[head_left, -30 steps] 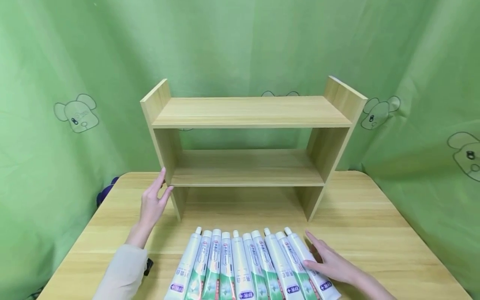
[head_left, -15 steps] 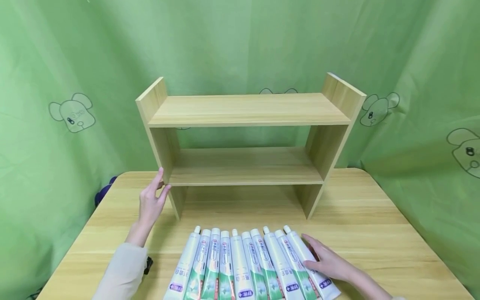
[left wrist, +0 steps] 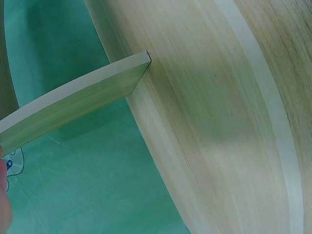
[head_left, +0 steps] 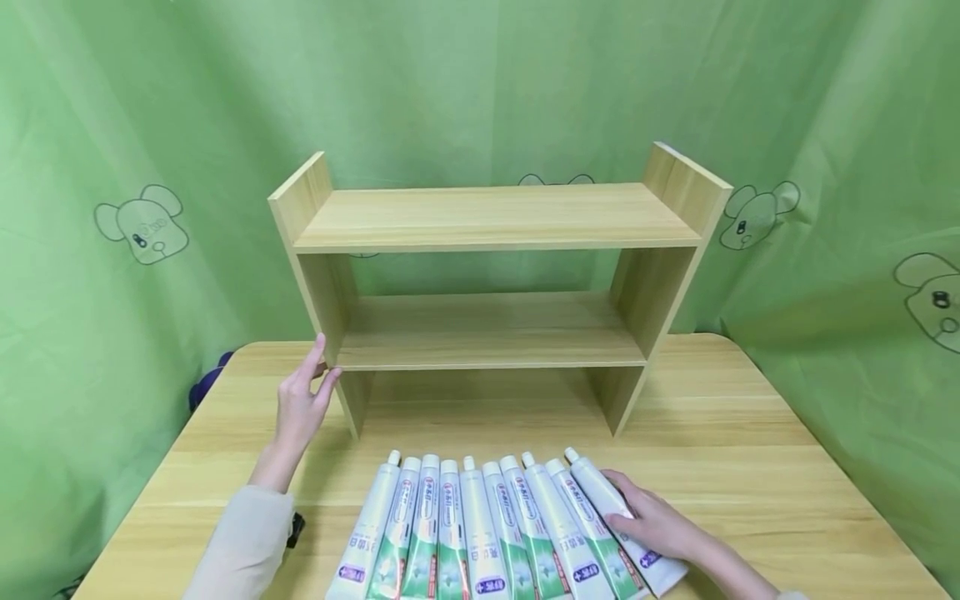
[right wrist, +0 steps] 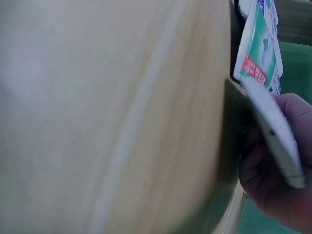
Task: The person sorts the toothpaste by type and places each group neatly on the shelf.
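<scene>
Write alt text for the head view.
A person's right hand grips the rightmost toothpaste tube in a row of ten on a wooden table. The left hand is at the left side of a shelf unit; a green curtain hangs behind.

Toward the table's (head_left: 750,475) near edge, white toothpaste tubes (head_left: 481,521) carry purple badges (head_left: 492,585) and white-and-green toothpaste tubes (head_left: 424,525) red patches (right wrist: 254,69), while table and bookshelf (head_left: 495,218) share pale yellow wood grain and the green curtain (head_left: 420,92) bears dark mouse-head outlines (head_left: 144,225).
</scene>
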Motion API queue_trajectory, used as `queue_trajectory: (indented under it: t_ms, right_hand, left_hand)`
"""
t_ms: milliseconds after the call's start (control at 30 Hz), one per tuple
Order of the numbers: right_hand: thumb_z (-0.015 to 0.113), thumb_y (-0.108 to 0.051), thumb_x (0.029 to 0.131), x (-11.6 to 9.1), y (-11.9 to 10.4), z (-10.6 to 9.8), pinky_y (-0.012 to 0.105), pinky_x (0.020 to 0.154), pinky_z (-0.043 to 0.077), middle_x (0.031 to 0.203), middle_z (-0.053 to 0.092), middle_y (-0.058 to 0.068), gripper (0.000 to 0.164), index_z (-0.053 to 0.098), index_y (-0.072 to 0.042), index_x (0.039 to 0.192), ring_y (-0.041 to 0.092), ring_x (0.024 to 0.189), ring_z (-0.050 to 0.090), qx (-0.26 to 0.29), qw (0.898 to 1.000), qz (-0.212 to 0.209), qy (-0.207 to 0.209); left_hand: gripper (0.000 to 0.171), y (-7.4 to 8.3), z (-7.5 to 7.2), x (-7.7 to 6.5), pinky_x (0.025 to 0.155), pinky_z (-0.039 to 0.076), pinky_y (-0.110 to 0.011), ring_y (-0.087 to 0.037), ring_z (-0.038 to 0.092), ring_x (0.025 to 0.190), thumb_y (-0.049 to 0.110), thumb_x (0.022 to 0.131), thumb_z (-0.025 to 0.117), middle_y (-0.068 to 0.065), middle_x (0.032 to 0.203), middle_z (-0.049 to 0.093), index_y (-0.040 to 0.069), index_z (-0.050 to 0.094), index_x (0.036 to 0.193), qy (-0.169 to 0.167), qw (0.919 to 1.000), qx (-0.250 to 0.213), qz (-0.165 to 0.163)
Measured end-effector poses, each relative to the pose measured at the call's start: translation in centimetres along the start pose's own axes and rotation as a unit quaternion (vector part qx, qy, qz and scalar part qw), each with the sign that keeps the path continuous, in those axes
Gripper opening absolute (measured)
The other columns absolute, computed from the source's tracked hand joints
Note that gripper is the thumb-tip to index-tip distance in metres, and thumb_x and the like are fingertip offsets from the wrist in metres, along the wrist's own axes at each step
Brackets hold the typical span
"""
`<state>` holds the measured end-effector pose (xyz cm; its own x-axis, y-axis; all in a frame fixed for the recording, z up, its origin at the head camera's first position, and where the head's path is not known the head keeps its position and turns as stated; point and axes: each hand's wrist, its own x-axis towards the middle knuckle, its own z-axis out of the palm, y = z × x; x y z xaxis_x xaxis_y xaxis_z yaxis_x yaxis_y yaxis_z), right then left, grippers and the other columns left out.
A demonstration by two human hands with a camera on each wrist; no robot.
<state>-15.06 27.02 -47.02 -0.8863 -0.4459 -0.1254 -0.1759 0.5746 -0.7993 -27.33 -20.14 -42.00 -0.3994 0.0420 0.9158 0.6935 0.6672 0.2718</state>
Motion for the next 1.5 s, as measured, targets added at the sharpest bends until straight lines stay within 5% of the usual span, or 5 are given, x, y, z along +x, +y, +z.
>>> queue_trajectory:
  t_ms: [167,467,900,1167,1500]
  right_hand:
    - [0.048,-0.018,0.095,-0.3,0.2,-0.4,0.034,0.039,0.054,0.081,0.058,0.013,0.062,0.014,0.005,0.141,0.011,0.051,0.059,0.056,0.998,-0.013,-0.016]
    - [0.041,-0.011,0.097,-0.5,-0.9,-1.5,0.044,0.045,0.056,0.107,0.047,0.031,0.055,0.011,0.005,0.141,0.026,0.062,0.063,0.164,0.985,-0.045,-0.003]
    - [0.036,-0.005,0.098,-1.0,-5.4,-3.5,0.032,0.041,0.054,0.102,0.055,-0.009,0.048,0.016,0.003,0.141,0.012,0.062,0.057,0.172,0.977,-0.092,0.085]
    - [0.036,-0.001,0.097,-1.5,-7.4,-4.7,0.031,0.039,0.054,0.104,0.056,-0.01,0.055,0.028,-0.029,0.143,0.013,0.061,0.057,0.172,0.973,-0.125,0.091]
    - [0.036,0.012,0.091,-1.3,-10.4,-7.3,0.026,0.038,0.052,0.102,0.06,-0.007,0.056,0.042,-0.028,0.13,0.011,0.061,0.058,0.18,0.955,-0.208,0.114]
  left_hand:
    - [0.07,0.0,0.1,0.0,0.058,0.056,-0.047,-0.039,0.064,0.065,-0.01,0.071,0.068,-0.031,0.108,0.057,0.009,0.044,0.134,-0.002,1.0,-0.001,-0.002]
    - [0.072,-0.1,0.1,0.1,0.058,0.057,-0.045,-0.04,0.064,0.065,-0.009,0.071,0.069,-0.032,0.109,0.056,0.012,0.042,0.135,-0.002,1.0,0.003,-0.005]
    - [0.073,-0.1,0.0,0.1,0.058,0.057,-0.047,-0.04,0.064,0.065,-0.009,0.07,0.068,-0.032,0.11,0.056,0.012,0.042,0.135,-0.005,1.0,-0.003,-0.004]
    - [0.071,0.0,0.0,0.1,0.058,0.057,-0.047,-0.041,0.063,0.065,-0.007,0.072,0.068,-0.032,0.111,0.055,0.012,0.042,0.135,-0.007,0.9999,-0.004,-0.008]
    - [0.074,0.1,0.0,0.2,0.057,0.057,-0.046,-0.041,0.063,0.066,-0.012,0.07,0.068,-0.033,0.112,0.054,0.009,0.041,0.135,-0.012,0.9999,-0.005,-0.008]
